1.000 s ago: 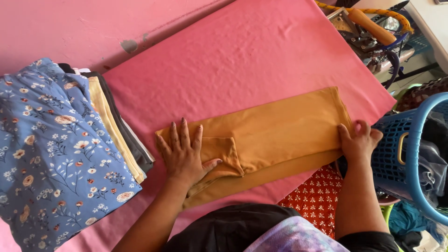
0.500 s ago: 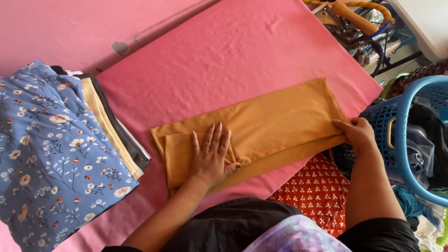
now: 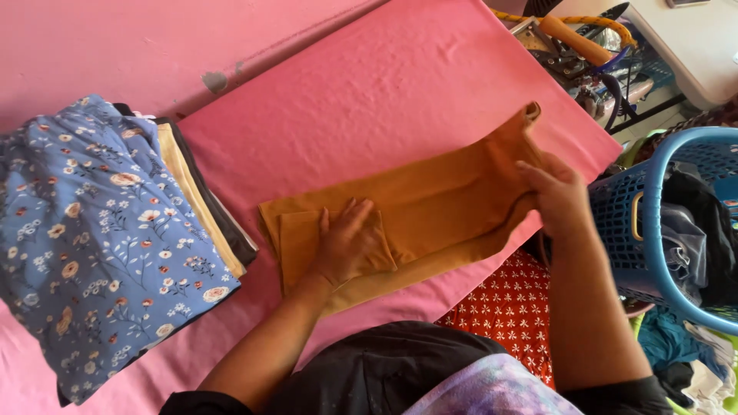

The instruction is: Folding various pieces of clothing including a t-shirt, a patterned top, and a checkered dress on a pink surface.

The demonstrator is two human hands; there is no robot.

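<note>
A person stands at a counter padded with pink cloth, looking down at their own two bare hands. Across the middle of the counter lies a mustard-yellow garment, already folded into a long, narrow band. Its long axis runs from the left, near the person's body, up and away toward the right edge of the counter.

The left hand rests flat and open, palm down with fingers spread, on the folded left end of the garment, pinning a smaller folded flap there. The right hand is at the opposite, right end. Its fingers are curled around the cloth, gripping that end and lifting it off the counter, so the fabric stands up in a curve just above the hand. The raised end lies to the right of the pinned end, along the same long line, so each hand has its own end of the band.

At the left edge of the counter sits a stack of folded clothes, topped by a blue floral garment, just beside the mustard one but not touching it. Beyond the right edge stands a blue plastic laundry basket holding dark clothing. A red patterned cloth shows below the near edge. Past the far right corner rests an iron with an orange handle.
</note>
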